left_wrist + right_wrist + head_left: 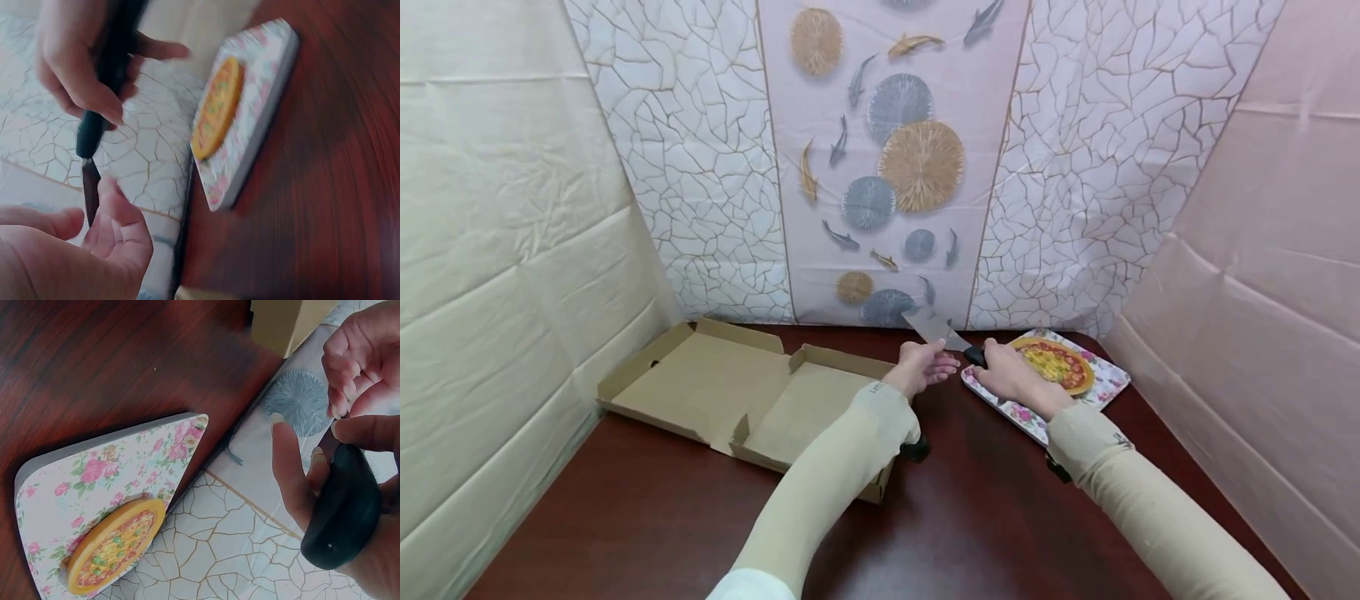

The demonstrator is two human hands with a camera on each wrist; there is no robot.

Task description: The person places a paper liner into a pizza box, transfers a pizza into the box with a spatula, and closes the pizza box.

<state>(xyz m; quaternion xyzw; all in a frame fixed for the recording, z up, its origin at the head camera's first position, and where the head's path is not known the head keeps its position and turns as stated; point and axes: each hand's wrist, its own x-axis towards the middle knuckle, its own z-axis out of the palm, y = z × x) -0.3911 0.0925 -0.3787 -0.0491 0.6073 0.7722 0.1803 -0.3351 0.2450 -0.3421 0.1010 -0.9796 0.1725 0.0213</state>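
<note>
My right hand (pixel 1013 372) grips the black handle (pixel 345 509) of a spatula with a broad, flat metal blade (pixel 931 328). The blade points left and is raised above the table. At its edge, the thumb and fingertips of my left hand (pixel 921 367) pinch the metal, as the right wrist view shows. Below and beyond the right hand lies a floral tray (pixel 1109 382), partly covered by that hand and sleeve in the head view. On the tray rests a round pizza (pixel 117 550) with a yellow crust and red, yellow and green topping.
An opened cardboard pizza box (pixel 700 385) lies on the left of the dark red wooden table (pixel 970 517), its lid folded out leftward. My left forearm passes over its right part. Cloth-covered walls (pixel 1075 167) enclose the table at the back and both sides.
</note>
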